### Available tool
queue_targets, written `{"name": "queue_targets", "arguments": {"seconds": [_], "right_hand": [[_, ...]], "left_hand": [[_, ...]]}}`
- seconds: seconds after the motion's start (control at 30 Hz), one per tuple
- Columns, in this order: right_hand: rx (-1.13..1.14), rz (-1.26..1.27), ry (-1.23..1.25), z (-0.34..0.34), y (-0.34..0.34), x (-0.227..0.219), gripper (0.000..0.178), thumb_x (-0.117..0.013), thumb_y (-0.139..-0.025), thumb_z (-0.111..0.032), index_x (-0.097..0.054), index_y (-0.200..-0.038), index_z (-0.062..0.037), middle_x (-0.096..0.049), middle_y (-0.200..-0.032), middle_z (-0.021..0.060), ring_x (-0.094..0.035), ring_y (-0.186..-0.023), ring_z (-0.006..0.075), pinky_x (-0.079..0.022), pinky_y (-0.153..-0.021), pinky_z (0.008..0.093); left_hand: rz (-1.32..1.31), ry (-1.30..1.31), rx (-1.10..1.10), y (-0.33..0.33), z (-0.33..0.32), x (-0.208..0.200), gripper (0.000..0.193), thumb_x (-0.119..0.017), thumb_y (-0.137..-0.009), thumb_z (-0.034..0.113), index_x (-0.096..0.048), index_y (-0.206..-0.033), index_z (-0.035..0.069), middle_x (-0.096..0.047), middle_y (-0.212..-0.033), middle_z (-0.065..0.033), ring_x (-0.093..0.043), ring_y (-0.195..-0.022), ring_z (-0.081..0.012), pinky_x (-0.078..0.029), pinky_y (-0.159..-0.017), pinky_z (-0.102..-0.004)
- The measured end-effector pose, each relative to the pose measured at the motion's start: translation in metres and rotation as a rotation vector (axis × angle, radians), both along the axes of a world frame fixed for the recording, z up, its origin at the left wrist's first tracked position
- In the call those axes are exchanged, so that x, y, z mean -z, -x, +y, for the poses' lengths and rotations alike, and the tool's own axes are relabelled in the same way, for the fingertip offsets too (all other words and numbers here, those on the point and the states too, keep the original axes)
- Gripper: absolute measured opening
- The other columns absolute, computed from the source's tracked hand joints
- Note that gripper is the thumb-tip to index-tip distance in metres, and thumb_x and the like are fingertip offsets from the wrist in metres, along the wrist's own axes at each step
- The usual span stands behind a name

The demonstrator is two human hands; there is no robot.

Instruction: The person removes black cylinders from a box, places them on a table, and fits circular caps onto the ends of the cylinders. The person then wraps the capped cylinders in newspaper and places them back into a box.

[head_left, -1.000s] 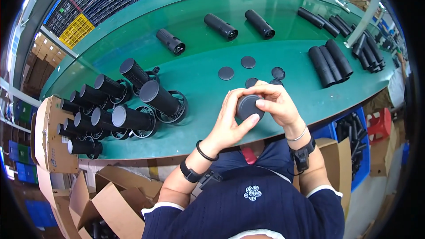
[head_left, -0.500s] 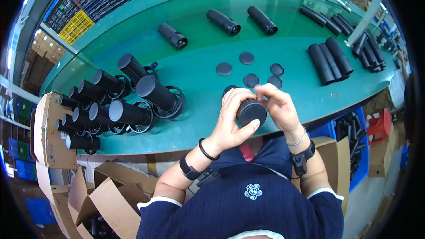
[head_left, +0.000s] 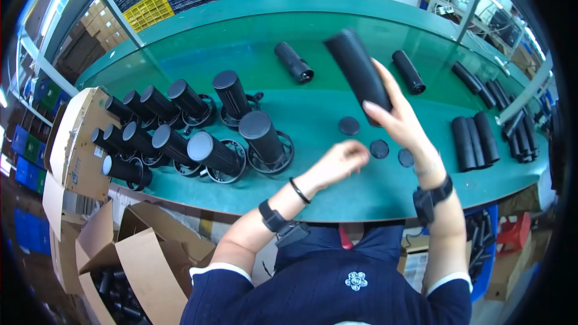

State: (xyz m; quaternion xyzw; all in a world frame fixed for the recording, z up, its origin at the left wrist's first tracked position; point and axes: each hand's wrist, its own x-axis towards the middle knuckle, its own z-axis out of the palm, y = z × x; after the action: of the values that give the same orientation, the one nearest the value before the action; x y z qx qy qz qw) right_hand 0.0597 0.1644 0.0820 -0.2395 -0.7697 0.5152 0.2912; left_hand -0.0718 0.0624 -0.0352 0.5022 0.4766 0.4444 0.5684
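My right hand (head_left: 400, 108) grips a black ribbed tube (head_left: 355, 72) above the bench, tilted with its far end up to the left and slightly blurred. My left hand (head_left: 342, 161) is over the bench, lower and to the left, with its fingers curled together; what they hold, if anything, is hidden. Beside its fingertips lies a round black disc (head_left: 379, 148). Another black disc (head_left: 348, 125) lies farther back, and a third disc (head_left: 406, 157) sits by my right wrist.
Capped black cylinders in round frames (head_left: 262, 138) stand in rows on the left of the green bench (head_left: 313, 195). Single tubes (head_left: 294, 63) lie at the back. More tubes (head_left: 475, 141) lie on the right. Open cardboard boxes (head_left: 144, 265) are below left, a blue bin (head_left: 486, 253) below right.
Both hands were around a capped black cylinder near my body. Now they are apart: the right hand holds a tube farther forward, the left has come away. The view has shifted.
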Motion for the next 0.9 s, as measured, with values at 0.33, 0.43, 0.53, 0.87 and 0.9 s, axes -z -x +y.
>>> {"name": "queue_targets", "arguments": {"seconds": [0.33, 0.43, 0.53, 0.87, 0.9], "right_hand": [[-0.261, -0.224, -0.344, 0.080, 0.290, 0.073, 0.080, -0.064, -0.080, -0.021, -0.022, -0.149, -0.0168, -0.062, -0.106, 0.0231, -0.065, -0.087, 0.0321, -0.050, -0.081, 0.0392], [-0.215, -0.350, -0.452, 0.075, 0.341, 0.099, 0.072, -0.063, -0.083, -0.028, -0.029, -0.146, -0.0199, -0.064, -0.102, 0.0277, -0.064, -0.092, 0.0391, -0.050, -0.083, 0.0434], [-0.248, -0.424, -0.379, 0.089, 0.364, 0.125, 0.076, -0.062, -0.085, -0.038, -0.023, -0.149, -0.0223, -0.054, -0.119, 0.0348, -0.055, -0.109, 0.0479, -0.045, -0.095, 0.0473], [-0.197, -0.243, -0.629, 0.079, 0.258, 0.072, 0.057, -0.060, -0.089, -0.045, -0.049, -0.134, -0.0124, -0.054, -0.123, 0.0216, -0.050, -0.114, 0.0399, -0.038, -0.099, 0.0459], [-0.093, -0.230, -0.760, 0.084, 0.216, 0.063, 0.041, -0.064, -0.086, -0.039, -0.064, -0.114, -0.0084, -0.060, -0.112, 0.0170, -0.054, -0.106, 0.0347, -0.042, -0.094, 0.0442]], "left_hand": [[0.309, -0.531, 0.289, 0.000, -0.005, 0.045, 0.015, -0.059, -0.078, 0.013, -0.062, -0.086, 0.000, -0.056, -0.058, -0.0133, -0.055, -0.050, -0.0256, -0.042, -0.050, -0.0381], [0.428, -0.395, 0.420, 0.007, -0.010, 0.036, 0.016, -0.061, -0.075, 0.013, -0.058, -0.086, 0.001, -0.058, -0.065, -0.0149, -0.056, -0.057, -0.0283, -0.038, -0.050, -0.0421], [0.311, -0.579, 0.362, 0.003, -0.012, 0.044, 0.026, -0.062, -0.077, 0.015, -0.060, -0.100, 0.004, -0.062, -0.078, -0.0187, -0.060, -0.069, -0.0311, -0.044, -0.060, -0.0409], [0.523, -0.494, 0.382, 0.026, -0.006, 0.022, 0.036, -0.066, -0.079, 0.023, -0.062, -0.110, 0.003, -0.063, -0.079, -0.0156, -0.062, -0.073, -0.0312, -0.048, -0.065, -0.0392], [0.518, -0.518, 0.378, 0.023, -0.006, 0.022, 0.036, -0.067, -0.080, 0.023, -0.062, -0.110, 0.003, -0.062, -0.077, -0.0145, -0.061, -0.071, -0.0312, -0.048, -0.064, -0.0395]]}}
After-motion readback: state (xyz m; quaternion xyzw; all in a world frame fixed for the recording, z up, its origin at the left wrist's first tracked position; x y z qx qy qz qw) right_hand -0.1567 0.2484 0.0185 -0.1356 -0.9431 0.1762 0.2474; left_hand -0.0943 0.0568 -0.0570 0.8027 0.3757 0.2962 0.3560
